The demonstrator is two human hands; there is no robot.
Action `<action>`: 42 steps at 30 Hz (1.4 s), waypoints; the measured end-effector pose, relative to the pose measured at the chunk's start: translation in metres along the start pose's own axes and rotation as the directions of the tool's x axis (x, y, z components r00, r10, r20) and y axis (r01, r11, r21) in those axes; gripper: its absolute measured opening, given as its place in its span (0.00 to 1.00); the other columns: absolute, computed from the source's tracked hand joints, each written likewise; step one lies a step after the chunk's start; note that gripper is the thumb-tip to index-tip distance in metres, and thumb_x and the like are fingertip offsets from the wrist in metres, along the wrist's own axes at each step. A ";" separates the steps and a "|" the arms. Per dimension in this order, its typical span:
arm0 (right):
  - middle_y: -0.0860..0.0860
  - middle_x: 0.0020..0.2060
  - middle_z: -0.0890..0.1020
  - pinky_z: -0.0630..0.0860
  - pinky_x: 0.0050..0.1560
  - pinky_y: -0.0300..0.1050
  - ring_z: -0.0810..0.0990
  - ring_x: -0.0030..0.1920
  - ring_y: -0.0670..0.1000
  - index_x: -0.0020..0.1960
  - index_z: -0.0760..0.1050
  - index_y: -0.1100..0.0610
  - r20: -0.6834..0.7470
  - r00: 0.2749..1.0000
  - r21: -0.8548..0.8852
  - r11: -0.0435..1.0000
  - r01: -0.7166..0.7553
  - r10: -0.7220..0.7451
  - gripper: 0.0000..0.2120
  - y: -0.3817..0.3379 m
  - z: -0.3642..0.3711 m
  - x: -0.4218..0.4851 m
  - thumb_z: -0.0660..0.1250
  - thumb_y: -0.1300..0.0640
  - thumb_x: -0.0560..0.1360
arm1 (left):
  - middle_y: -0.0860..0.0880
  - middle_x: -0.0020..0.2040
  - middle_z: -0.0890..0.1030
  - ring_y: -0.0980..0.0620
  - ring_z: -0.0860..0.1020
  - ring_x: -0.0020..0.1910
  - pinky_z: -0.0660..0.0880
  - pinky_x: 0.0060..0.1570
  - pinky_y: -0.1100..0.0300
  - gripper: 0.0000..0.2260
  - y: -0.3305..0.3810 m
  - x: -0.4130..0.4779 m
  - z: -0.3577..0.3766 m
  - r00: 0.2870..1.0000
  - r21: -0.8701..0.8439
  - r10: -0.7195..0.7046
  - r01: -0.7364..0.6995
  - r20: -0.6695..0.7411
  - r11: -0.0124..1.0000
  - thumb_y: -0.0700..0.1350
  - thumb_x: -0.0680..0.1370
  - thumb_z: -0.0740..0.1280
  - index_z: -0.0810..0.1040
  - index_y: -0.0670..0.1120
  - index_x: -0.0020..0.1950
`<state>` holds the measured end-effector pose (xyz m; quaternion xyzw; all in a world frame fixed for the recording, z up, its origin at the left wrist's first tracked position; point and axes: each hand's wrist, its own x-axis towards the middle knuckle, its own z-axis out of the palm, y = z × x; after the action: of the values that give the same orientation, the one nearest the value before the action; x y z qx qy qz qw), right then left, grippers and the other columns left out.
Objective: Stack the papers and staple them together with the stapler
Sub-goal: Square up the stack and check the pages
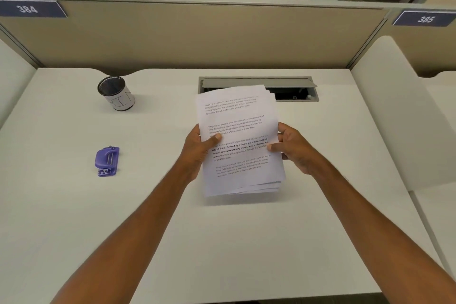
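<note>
Head view: one loose stack of papers (238, 142), white sheets printed with short text blocks and fanned unevenly at the bottom (exact count unclear), is held above the middle of the worktop (148, 210). The left hand (197, 153) and right hand (294, 149) each have their fingers clamped on a side edge, thumbs on the top sheet. One purple stapler (107, 161) lies well apart to the left. One black mesh cup (116, 94) lettered BIN stands beyond it; I cannot tell what it holds.

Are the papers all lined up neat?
Not yet. The papers are uneven: sheet edges poke out at the bottom and top right. The left hand and right hand grip them.
</note>
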<state>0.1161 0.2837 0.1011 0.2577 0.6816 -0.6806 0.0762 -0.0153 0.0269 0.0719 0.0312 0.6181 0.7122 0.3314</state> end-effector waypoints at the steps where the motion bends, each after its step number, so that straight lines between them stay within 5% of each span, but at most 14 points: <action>1: 0.51 0.59 0.90 0.87 0.50 0.49 0.90 0.56 0.52 0.71 0.78 0.50 0.006 1.000 0.012 1.000 0.001 -0.001 0.23 -0.001 0.001 0.000 0.72 0.68 0.80 | 0.45 0.66 0.87 0.40 0.86 0.64 0.83 0.64 0.38 0.21 0.001 -0.001 0.000 1.000 0.018 0.007 -0.007 -0.010 1.000 0.39 0.81 0.76 0.77 0.46 0.73; 4: 0.49 0.60 0.90 0.86 0.51 0.51 0.90 0.57 0.53 0.70 0.80 0.52 -0.029 1.000 0.058 0.998 0.008 -0.007 0.19 -0.005 0.004 -0.001 0.76 0.60 0.80 | 0.46 0.65 0.88 0.41 0.87 0.62 0.84 0.63 0.37 0.22 0.005 -0.003 0.002 0.999 0.073 0.026 -0.024 -0.023 0.997 0.38 0.81 0.75 0.77 0.47 0.74; 8: 0.51 0.56 0.91 0.86 0.43 0.43 0.91 0.52 0.52 0.68 0.81 0.57 -0.131 0.991 0.123 0.991 0.046 -0.030 0.19 -0.008 0.012 0.000 0.76 0.66 0.79 | 0.46 0.64 0.88 0.43 0.88 0.59 0.85 0.60 0.39 0.22 0.011 -0.010 0.009 0.997 0.088 0.066 -0.063 -0.032 0.994 0.37 0.81 0.75 0.77 0.47 0.74; 17: 0.52 0.56 0.91 0.86 0.55 0.49 0.89 0.56 0.58 0.61 0.85 0.54 -0.299 0.944 0.126 0.975 0.185 -0.141 0.17 -0.008 0.020 -0.001 0.78 0.68 0.76 | 0.47 0.64 0.87 0.45 0.87 0.61 0.86 0.58 0.48 0.17 0.027 -0.021 0.018 0.971 0.157 0.235 -0.225 -0.044 0.962 0.39 0.83 0.73 0.79 0.46 0.72; 22: 0.52 0.57 0.89 0.84 0.49 0.39 0.87 0.57 0.57 0.59 0.84 0.54 -0.312 0.936 0.100 0.974 0.202 -0.162 0.16 -0.005 0.028 -0.002 0.78 0.69 0.75 | 0.51 0.63 0.88 0.47 0.86 0.61 0.85 0.60 0.50 0.17 0.024 -0.021 0.020 0.965 0.212 0.250 -0.229 -0.080 0.950 0.40 0.82 0.74 0.81 0.49 0.70; 32: 0.51 0.56 0.88 0.85 0.50 0.41 0.86 0.56 0.57 0.61 0.82 0.53 -0.325 0.934 0.143 0.969 0.203 -0.148 0.19 0.000 0.038 -0.004 0.79 0.69 0.75 | 0.50 0.63 0.87 0.45 0.85 0.62 0.85 0.62 0.44 0.18 0.020 -0.024 0.029 0.970 0.241 0.229 -0.204 -0.079 0.949 0.46 0.82 0.74 0.80 0.51 0.72; 42: 0.52 0.55 0.88 0.84 0.45 0.36 0.86 0.54 0.55 0.63 0.82 0.57 -0.316 0.941 0.157 0.971 0.179 -0.122 0.21 0.011 0.038 -0.002 0.80 0.70 0.73 | 0.51 0.63 0.87 0.48 0.85 0.60 0.85 0.62 0.50 0.17 0.009 -0.026 0.031 0.979 0.233 0.183 -0.158 -0.090 0.959 0.45 0.83 0.74 0.80 0.51 0.72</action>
<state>0.1139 0.2456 0.0900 0.3123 0.6371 -0.6966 -0.1062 0.0149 0.0398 0.0969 0.0823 0.7070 0.6643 0.2283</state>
